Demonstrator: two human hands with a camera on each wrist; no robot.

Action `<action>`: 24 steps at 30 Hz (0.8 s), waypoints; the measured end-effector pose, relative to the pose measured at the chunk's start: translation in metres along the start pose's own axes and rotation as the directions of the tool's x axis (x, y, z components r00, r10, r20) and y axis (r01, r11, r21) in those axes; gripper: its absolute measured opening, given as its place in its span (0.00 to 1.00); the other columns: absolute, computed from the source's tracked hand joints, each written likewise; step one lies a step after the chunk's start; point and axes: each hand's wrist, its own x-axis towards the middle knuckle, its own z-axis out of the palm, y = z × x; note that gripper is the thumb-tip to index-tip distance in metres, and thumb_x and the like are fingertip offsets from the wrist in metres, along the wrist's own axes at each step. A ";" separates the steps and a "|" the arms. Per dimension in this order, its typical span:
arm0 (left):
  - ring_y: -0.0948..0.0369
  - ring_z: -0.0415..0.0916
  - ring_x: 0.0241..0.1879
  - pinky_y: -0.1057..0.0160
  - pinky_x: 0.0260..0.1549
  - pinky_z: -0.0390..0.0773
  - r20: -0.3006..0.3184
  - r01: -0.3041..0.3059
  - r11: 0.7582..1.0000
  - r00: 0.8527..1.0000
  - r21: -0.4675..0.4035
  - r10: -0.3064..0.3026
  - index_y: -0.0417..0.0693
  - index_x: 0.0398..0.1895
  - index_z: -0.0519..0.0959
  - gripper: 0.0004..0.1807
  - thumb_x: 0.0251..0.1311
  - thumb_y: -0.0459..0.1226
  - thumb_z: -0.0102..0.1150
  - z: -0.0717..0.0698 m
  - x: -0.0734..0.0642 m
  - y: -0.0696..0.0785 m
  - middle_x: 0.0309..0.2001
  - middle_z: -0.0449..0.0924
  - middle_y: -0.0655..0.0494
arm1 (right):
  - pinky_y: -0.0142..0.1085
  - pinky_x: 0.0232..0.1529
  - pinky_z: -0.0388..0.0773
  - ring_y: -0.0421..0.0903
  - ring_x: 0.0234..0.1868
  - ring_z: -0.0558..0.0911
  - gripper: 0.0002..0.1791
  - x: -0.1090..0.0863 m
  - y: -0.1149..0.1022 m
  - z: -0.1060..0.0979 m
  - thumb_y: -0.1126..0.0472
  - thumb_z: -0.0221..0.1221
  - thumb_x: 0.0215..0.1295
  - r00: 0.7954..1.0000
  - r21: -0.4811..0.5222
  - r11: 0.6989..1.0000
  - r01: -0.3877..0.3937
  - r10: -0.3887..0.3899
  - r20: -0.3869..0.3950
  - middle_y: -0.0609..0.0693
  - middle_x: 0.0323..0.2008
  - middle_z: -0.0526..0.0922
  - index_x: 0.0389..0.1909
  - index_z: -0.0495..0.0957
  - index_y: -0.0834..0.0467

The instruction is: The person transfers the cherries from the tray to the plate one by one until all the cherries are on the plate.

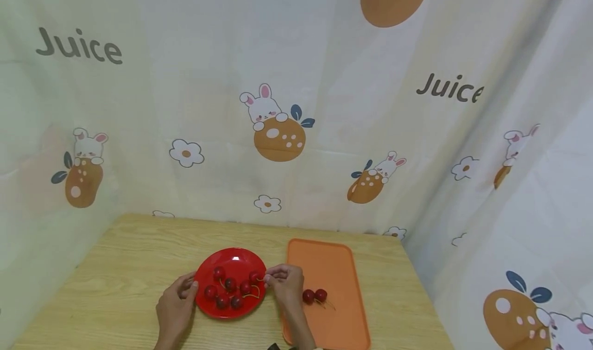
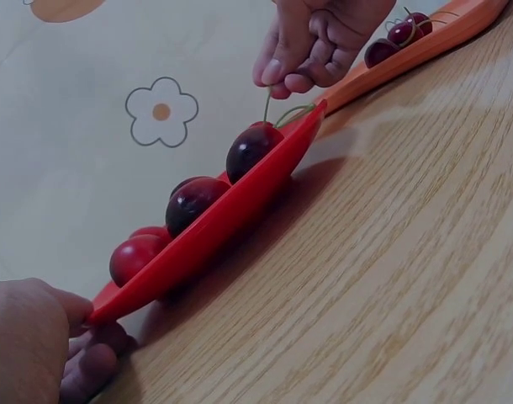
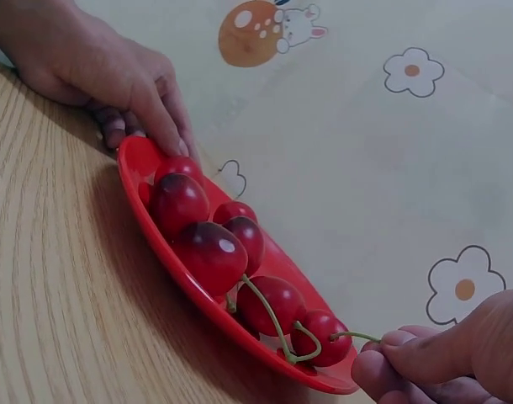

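Several dark red cherries with green stems lie in a round red plate (image 1: 227,314) on the table. My left hand (image 1: 175,309) grips the plate's left rim, thumb above and fingers below, as the left wrist view shows. At the plate's right side, my right hand (image 1: 286,284) pinches the green stem (image 3: 357,336) of one cherry (image 3: 322,338) between thumb and fingers. That cherry is still within the plate's rim; whether it touches the plate I cannot tell. Other cherries (image 2: 198,204) sit close together beside it.
Right of the plate lies an orange tray (image 1: 331,267) with rounded corners. Two cherries (image 1: 320,295) with stems show on it, near my right wrist. Light wood covers the table (image 1: 139,257). A printed curtain (image 1: 208,108) hangs behind and at both sides.
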 end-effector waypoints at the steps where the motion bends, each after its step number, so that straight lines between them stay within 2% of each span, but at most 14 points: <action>1: 0.59 0.90 0.35 0.60 0.43 0.76 0.005 -0.001 1.000 1.000 -0.005 0.001 0.42 0.64 0.85 0.18 0.76 0.36 0.63 0.000 0.000 0.000 0.51 0.93 0.40 | 0.43 0.33 0.90 0.57 0.25 0.90 0.04 0.001 0.000 0.000 0.81 0.71 0.59 1.000 -0.014 1.000 0.001 -0.001 -0.001 0.67 0.30 0.91 0.33 0.88 0.72; 8: 0.65 0.88 0.35 0.60 0.44 0.77 0.005 -0.002 1.000 1.000 -0.017 0.002 0.44 0.63 0.86 0.17 0.76 0.37 0.63 0.002 0.000 -0.003 0.49 0.94 0.44 | 0.32 0.27 0.84 0.49 0.22 0.88 0.05 0.003 0.005 0.002 0.79 0.73 0.59 1.000 -0.136 0.990 0.017 -0.016 0.005 0.59 0.25 0.91 0.29 0.89 0.67; 14: 0.63 0.90 0.36 0.57 0.44 0.77 0.024 -0.003 1.000 1.000 -0.017 0.004 0.43 0.64 0.86 0.18 0.76 0.37 0.63 0.001 0.000 -0.005 0.51 0.93 0.42 | 0.27 0.26 0.81 0.40 0.20 0.84 0.06 0.002 0.008 0.006 0.79 0.72 0.59 0.997 -0.204 0.976 0.081 -0.079 0.020 0.56 0.24 0.90 0.28 0.89 0.67; 19: 0.63 0.90 0.36 0.58 0.44 0.77 0.019 0.002 1.000 1.000 -0.017 -0.002 0.44 0.64 0.86 0.17 0.76 0.37 0.63 -0.001 -0.001 -0.004 0.51 0.93 0.43 | 0.26 0.25 0.77 0.37 0.21 0.81 0.09 -0.001 0.002 0.009 0.80 0.72 0.58 0.990 -0.292 0.946 0.139 -0.132 0.046 0.54 0.22 0.89 0.25 0.87 0.65; 24: 0.63 0.90 0.36 0.58 0.45 0.77 0.023 0.004 1.000 1.000 -0.019 -0.003 0.43 0.64 0.85 0.18 0.76 0.36 0.63 -0.002 0.000 -0.002 0.52 0.93 0.42 | 0.28 0.25 0.77 0.36 0.22 0.79 0.10 -0.003 -0.004 0.011 0.79 0.73 0.57 0.987 -0.379 0.911 0.161 -0.151 0.058 0.50 0.21 0.88 0.24 0.87 0.63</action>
